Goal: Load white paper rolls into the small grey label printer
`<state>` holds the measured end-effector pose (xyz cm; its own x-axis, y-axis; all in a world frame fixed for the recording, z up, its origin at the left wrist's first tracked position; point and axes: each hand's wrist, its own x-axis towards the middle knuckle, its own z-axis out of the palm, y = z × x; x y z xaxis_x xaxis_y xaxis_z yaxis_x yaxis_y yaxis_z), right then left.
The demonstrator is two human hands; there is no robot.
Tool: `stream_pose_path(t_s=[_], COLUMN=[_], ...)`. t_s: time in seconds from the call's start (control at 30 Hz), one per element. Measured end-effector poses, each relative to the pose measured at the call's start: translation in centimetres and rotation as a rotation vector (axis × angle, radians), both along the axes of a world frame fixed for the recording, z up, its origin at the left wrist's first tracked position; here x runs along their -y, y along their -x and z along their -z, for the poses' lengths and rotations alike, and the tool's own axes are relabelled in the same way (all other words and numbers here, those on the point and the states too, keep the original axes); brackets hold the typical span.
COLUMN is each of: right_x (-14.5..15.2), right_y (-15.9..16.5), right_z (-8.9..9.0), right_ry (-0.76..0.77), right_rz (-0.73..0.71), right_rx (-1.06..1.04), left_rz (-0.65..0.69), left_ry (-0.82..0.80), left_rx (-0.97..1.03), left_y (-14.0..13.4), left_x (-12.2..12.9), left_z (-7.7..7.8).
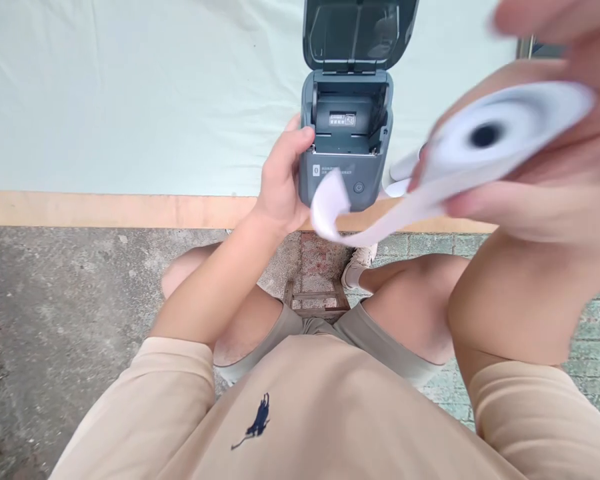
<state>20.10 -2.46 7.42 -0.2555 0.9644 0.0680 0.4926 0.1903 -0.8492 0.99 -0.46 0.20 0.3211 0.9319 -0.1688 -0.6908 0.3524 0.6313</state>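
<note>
My left hand (281,175) grips the left side of a dark blue-grey label printer (325,179), its thumb on the front corner. The printer's lid (357,33) is flipped up, and its paper bay (349,120) shows no roll inside. Close to the camera on the right, my right hand (540,180) holds a white paper roll (460,143) with a dark core hole. A loose strip of paper (375,230) curls from the roll leftward, passing in front of the printer's lower edge. Both the roll and my right fingers are blurred by motion.
The table has a pale cloth (130,100) and a light wooden front edge (105,208). Behind the right hand lies another white cylindrical item (403,175), partly hidden. A dark framed object (543,50) shows at the upper right. Below are my knees and a wooden stool (315,300).
</note>
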Motion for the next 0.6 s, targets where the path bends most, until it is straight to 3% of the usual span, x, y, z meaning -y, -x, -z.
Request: stream_pose_path(t_s=[0.1,0.17,0.27,0.47,0.6], right_x=[-0.5,-1.4,-2.4,-2.5,-2.2], right_y=[2.2,3.1,3.8,4.1,4.1], right_z=[-0.8,-0.6,-0.4,-1.1,-1.9], right_ry=[-0.133,-0.202,-0.177,-0.184,-0.142], right_rz=[-0.130,-0.094,0.029,0.013,0.028], right_rx=[0.220,0.476,0.739,0.814,0.854], left_rz=[-0.031,-0.031,0.025,0.051,0.029], left_ry=[-0.048,-0.014,0.174,-0.081,-0.068], left_rx=[0.021,0.052,0.135,-0.144,-0.240], left_y=[-0.1,0.0,0.2,0.4,0.2], left_x=[0.3,0.5,0.6,0.6,0.6], left_z=[-0.1,-0.3,-0.4,0.0,0.1])
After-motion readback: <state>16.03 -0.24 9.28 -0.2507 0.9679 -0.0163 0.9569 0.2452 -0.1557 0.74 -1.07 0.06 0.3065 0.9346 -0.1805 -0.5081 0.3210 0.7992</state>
